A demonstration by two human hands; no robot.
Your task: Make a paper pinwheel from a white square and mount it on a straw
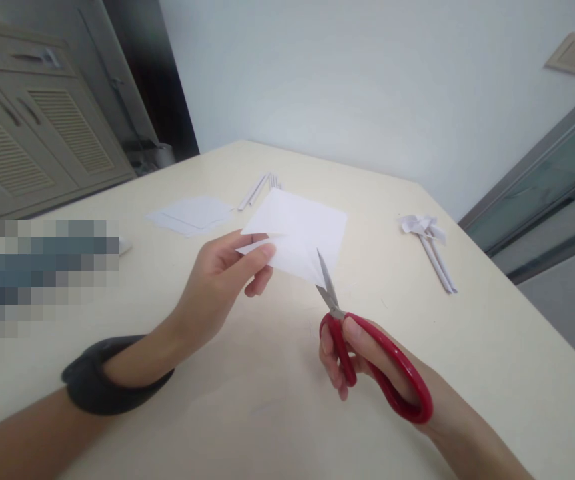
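My left hand [232, 267] pinches one corner of a white square sheet of paper [307, 227] above the table. A slit runs inward from that corner, and its two edges stand slightly apart between the thumb and fingers. In my right hand [347, 353] are scissors [336, 310] with red handles, thumb and fingers through the loops. Their blades are parted around the sheet's near right corner, the upper blade lying over the paper. A dark band circles my left wrist.
More white sheets [192, 215] lie at the left back, near thin rolled paper sticks [255, 191]. On the right are paper pinwheels [425, 230] on rolled sticks. The pale table [267, 413] meets a white wall at the back. A blurred-out patch covers the left edge.
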